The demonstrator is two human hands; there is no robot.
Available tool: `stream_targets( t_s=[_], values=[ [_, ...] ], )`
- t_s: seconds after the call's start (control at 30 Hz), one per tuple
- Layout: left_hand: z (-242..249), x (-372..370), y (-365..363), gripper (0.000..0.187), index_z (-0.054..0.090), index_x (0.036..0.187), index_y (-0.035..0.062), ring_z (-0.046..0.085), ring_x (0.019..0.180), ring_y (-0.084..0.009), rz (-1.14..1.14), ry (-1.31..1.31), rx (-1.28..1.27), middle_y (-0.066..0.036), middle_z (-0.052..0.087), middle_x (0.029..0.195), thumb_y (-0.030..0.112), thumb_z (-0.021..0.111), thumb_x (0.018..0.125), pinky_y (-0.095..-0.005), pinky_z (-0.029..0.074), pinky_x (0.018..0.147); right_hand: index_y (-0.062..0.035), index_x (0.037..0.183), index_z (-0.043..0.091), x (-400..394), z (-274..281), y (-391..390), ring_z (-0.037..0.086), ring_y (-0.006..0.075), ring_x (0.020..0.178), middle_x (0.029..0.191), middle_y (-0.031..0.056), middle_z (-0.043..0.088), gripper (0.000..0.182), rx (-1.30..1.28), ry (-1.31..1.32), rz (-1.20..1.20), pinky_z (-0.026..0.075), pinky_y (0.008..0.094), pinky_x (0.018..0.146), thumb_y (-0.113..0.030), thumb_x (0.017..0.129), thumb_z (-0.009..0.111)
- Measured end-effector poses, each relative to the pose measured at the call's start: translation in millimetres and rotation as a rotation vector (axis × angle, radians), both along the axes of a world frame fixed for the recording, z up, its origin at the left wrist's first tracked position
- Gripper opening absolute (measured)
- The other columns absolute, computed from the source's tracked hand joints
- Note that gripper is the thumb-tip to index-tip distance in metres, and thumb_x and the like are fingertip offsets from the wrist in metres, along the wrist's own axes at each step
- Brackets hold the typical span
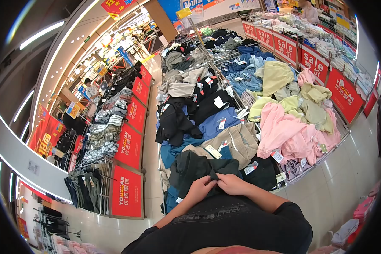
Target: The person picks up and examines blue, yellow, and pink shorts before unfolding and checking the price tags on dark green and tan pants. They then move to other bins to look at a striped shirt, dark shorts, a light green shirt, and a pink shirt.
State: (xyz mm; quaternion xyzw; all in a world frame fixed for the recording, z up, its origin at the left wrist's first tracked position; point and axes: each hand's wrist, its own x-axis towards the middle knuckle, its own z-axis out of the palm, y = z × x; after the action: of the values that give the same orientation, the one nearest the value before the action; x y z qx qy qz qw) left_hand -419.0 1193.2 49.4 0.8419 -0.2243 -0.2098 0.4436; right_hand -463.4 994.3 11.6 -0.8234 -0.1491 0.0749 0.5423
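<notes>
Close in front of my body, my left hand (202, 187) and my right hand (231, 184) are closed near each other on the edge of a dark green garment (186, 167). Its cloth bunches up to the left and lies over the front of the clothing pile. Just beyond it are beige trousers (237, 146) with a drawstring waist and a paper tag (213, 151). Black clothing (264, 172) with a white tag (250, 168) lies right of my hands. Teal cloth (172, 153) shows behind the green garment.
Pink clothes (290, 133) and pale green ones (279, 79) are heaped on the right half of the display. Red sign panels (128, 190) front a rack on the left, beyond an aisle (150, 169). Other people (310, 13) stand farther back among the racks.
</notes>
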Motion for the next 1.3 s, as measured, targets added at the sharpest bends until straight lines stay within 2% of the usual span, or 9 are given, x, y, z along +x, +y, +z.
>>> stream_targets(
  t_s=[0.23,0.33,0.57,0.7,0.8,1.0,1.1,1.17,1.3],
  values=[
    [6,-3,1,0.023,0.065,0.099,-0.0010,0.058,0.070,-0.0099,0.042,-0.003,-0.036,-0.006,0.065,0.077,0.021,0.065,0.097,-0.0277,0.047,0.065,0.0014,0.119,0.057,-2,3,3,0.065,0.0447,0.095,0.102,0.0275,0.066,0.032,-0.001,0.004,0.011,0.050,0.0484,0.084,-0.021,0.099,0.046],
    [4,0,5,0.022,0.063,0.094,-0.0009,0.056,0.069,-0.0095,0.048,0.015,-0.016,-0.005,0.063,0.075,0.021,0.065,0.095,-0.0275,0.045,0.062,0.0012,0.118,0.061,-2,-6,5,0.066,0.0430,0.092,0.098,0.0261,0.068,0.033,0.010,-0.117,-0.127,0.051,0.0472,0.081,-0.020,0.097,0.048],
    [4,0,6,0.021,0.062,0.100,0.0022,0.063,0.073,-0.0167,0.126,-0.061,0.011,-0.008,0.065,0.082,0.021,0.067,0.091,-0.0323,0.050,0.069,-0.0015,0.119,0.066,-5,19,4,0.071,0.0307,0.084,0.093,0.0213,0.071,0.031,0.036,0.052,-0.321,0.054,0.0386,0.079,-0.015,0.093,0.057],
    [-12,-2,2,0.028,0.062,0.113,0.0052,0.066,0.076,-0.0202,0.144,-0.288,-0.095,-0.007,0.067,0.086,0.018,0.069,0.089,-0.0352,0.052,0.073,-0.0049,0.119,0.066,-3,6,16,0.070,0.0322,0.088,0.100,0.0176,0.072,0.031,0.063,-0.109,-0.213,0.054,0.0392,0.080,-0.014,0.090,0.061],
    [-7,0,9,0.027,0.065,0.113,0.0078,0.069,0.080,-0.0293,0.083,-0.194,0.073,-0.012,0.069,0.088,0.015,0.067,0.087,-0.0388,0.053,0.074,-0.0086,0.118,0.066,-5,20,17,0.069,0.0356,0.092,0.102,0.0152,0.072,0.030,0.028,-0.102,-0.144,0.054,0.0419,0.083,-0.015,0.089,0.064],
    [-6,5,27,0.025,0.068,0.104,0.0107,0.068,0.088,-0.0383,0.235,-0.371,0.214,-0.016,0.070,0.091,0.008,0.062,0.080,-0.0449,0.054,0.076,-0.0105,0.113,0.066,1,13,4,0.068,0.0343,0.094,0.101,0.0135,0.069,0.032,-0.144,-0.181,-0.252,0.053,0.0434,0.082,-0.012,0.081,0.069],
    [-5,17,43,0.025,0.069,0.102,0.0109,0.068,0.088,-0.0377,0.375,-0.538,0.208,-0.016,0.070,0.091,0.006,0.061,0.079,-0.0456,0.054,0.077,-0.0088,0.108,0.068,9,-4,-17,0.066,0.0364,0.098,0.103,0.0143,0.067,0.032,-0.322,-0.217,-0.427,0.053,0.0449,0.085,-0.009,0.076,0.068],
    [4,22,48,0.029,0.068,0.105,0.0116,0.067,0.090,-0.0377,0.404,-0.511,0.297,-0.016,0.070,0.093,0.006,0.061,0.078,-0.0460,0.054,0.079,-0.0083,0.107,0.069,17,1,-29,0.066,0.0358,0.099,0.104,0.0141,0.067,0.031,-0.219,-0.101,-0.509,0.053,0.0438,0.086,-0.007,0.076,0.066],
    [-12,25,52,0.035,0.067,0.111,0.0127,0.066,0.096,-0.0368,0.382,-0.502,0.334,-0.014,0.070,0.102,0.005,0.060,0.077,-0.0443,0.054,0.082,-0.0075,0.106,0.070,17,5,-24,0.066,0.0355,0.099,0.104,0.0145,0.068,0.032,-0.192,-0.267,-0.435,0.053,0.0429,0.088,-0.005,0.075,0.062]
  ],
)
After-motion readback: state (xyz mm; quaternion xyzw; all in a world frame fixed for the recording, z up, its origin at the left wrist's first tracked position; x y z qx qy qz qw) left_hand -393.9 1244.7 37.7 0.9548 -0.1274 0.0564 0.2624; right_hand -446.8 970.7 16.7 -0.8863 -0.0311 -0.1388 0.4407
